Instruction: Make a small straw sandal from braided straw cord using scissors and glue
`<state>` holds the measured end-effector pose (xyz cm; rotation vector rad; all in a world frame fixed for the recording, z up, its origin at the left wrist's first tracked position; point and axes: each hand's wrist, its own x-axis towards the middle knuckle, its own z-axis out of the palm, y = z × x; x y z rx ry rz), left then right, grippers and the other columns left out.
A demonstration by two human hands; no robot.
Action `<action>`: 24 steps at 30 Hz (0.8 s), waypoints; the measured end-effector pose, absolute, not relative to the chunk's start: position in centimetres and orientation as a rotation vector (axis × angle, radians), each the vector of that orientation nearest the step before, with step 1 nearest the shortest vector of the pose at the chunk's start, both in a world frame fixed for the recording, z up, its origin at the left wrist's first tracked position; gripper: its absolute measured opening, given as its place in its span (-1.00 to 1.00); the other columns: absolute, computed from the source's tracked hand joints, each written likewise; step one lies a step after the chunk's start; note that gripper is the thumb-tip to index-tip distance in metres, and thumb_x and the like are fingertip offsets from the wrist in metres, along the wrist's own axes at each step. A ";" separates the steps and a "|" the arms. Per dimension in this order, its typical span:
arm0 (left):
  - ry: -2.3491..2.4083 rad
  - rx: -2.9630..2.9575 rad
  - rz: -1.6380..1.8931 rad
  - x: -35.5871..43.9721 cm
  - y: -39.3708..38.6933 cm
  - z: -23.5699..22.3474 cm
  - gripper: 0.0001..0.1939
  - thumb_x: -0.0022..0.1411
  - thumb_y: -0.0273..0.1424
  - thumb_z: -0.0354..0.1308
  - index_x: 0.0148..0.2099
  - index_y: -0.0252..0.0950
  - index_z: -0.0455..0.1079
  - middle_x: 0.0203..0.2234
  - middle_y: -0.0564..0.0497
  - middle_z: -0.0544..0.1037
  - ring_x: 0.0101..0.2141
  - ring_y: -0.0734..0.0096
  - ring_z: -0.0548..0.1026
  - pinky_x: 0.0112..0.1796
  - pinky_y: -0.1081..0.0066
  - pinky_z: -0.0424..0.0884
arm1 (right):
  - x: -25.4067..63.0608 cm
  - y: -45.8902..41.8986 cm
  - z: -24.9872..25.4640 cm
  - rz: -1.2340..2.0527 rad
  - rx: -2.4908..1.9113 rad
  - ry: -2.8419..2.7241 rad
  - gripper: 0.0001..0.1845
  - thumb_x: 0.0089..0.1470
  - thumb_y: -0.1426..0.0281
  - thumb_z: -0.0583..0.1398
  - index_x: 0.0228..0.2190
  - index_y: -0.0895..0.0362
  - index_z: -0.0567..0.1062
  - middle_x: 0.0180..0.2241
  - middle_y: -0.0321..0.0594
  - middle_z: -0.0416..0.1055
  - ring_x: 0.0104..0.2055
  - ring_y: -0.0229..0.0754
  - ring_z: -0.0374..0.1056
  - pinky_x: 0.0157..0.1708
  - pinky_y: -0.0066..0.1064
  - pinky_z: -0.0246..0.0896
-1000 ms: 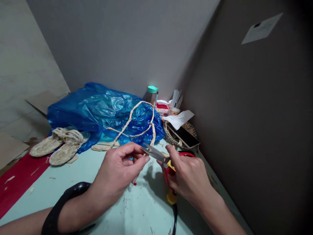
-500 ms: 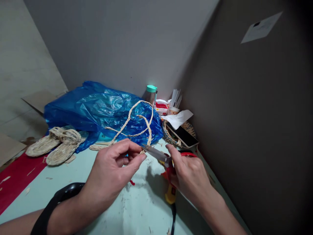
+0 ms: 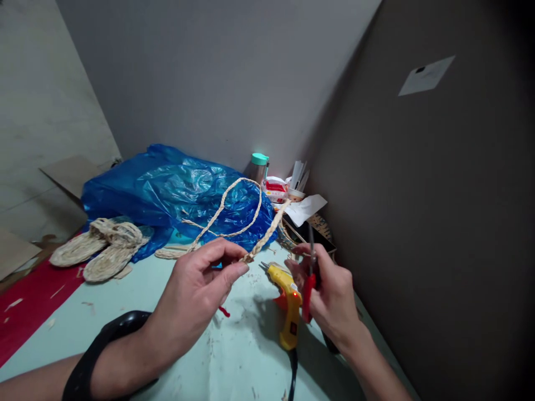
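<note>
My left hand [image 3: 204, 289] pinches the end of a braided straw cord [image 3: 271, 231] between thumb and fingers. From that pinch the short end sticks up to the right, while more of the cord loops over the blue plastic bag behind. Red-handled scissors [image 3: 309, 289] are gripped in my right hand [image 3: 334, 295], their blades pointing up, apart from the cord. Between the hands a yellow glue gun [image 3: 290, 309] lies on the table, its small red light on and its nozzle toward my left hand.
Woven straw sandals [image 3: 106, 250] lie at the left, near a red cloth [image 3: 42, 301]. Behind are the blue plastic bag [image 3: 167, 184], a bottle with a green lid [image 3: 259, 164], a tissue pack [image 3: 276, 189] and a basket [image 3: 321, 225]. Walls bound the table at back and right.
The scissors have moved away from the cord to the right, and their blades have swung upward. The cord's short end now leans further right; the glue gun is more exposed.
</note>
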<state>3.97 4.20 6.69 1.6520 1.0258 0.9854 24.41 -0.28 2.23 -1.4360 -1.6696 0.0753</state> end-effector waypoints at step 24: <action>0.874 1.530 0.527 4.9 4.2 3.9 -0.82 0.24 -0.29 0.16 -0.33 -0.23 0.53 -0.56 0.07 0.50 -0.55 0.50 0.30 -0.53 0.53 0.18 | 23.1 0.2 2.4 1.136 -1.017 -0.938 -0.64 -0.02 0.29 0.37 -0.23 0.03 0.36 -0.46 -0.37 0.50 -0.46 -0.26 0.45 -0.52 -0.50 0.37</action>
